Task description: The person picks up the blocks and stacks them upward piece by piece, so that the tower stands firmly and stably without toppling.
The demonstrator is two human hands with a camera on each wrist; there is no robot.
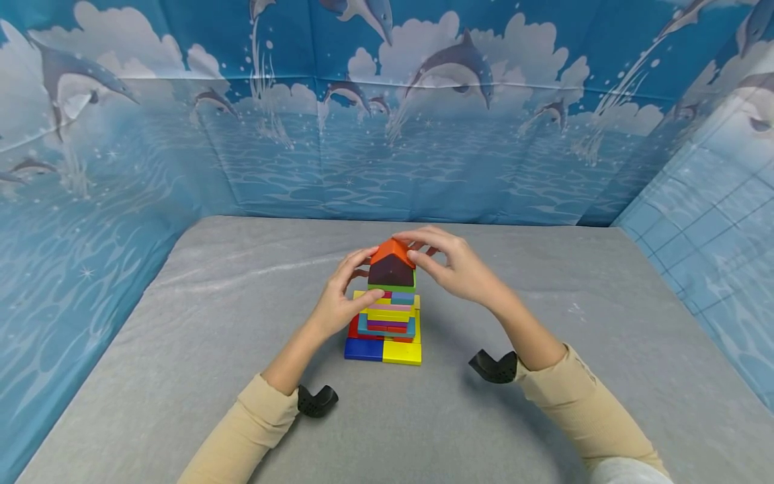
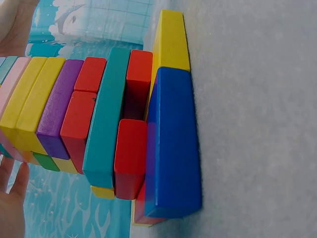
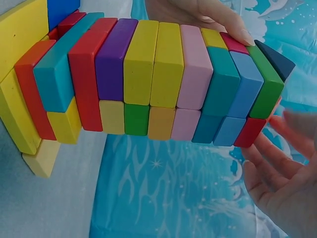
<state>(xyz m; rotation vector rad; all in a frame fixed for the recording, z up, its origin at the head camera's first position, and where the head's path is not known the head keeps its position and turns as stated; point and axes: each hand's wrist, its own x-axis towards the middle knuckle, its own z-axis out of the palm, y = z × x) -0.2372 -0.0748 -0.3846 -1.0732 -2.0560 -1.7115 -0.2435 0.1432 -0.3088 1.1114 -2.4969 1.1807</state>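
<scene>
A tall tower of coloured wooden blocks [image 1: 390,314] stands at mid-table, with lengthwise layers of yellow, purple, red and teal. At its top, a dark triangular block [image 1: 391,271] sits on a green block [image 3: 266,82], under an orange roof-shaped block [image 1: 389,249]. My left hand [image 1: 338,296] is spread along the tower's left side, thumb across the front of the upper layers, forefinger at the roof's left slope. My right hand [image 1: 456,265] holds the orange block's right slope between thumb and forefinger. Its other fingers reach beside a red block [image 3: 250,133] near the top.
The tower's base has a blue block [image 2: 176,144] and a yellow block [image 1: 402,353] flat on the grey tabletop [image 1: 242,336]. A blue dolphin-print curtain [image 1: 387,161] hangs behind the table and at both sides. Black wrist mounts [image 1: 317,402] stick out under both forearms.
</scene>
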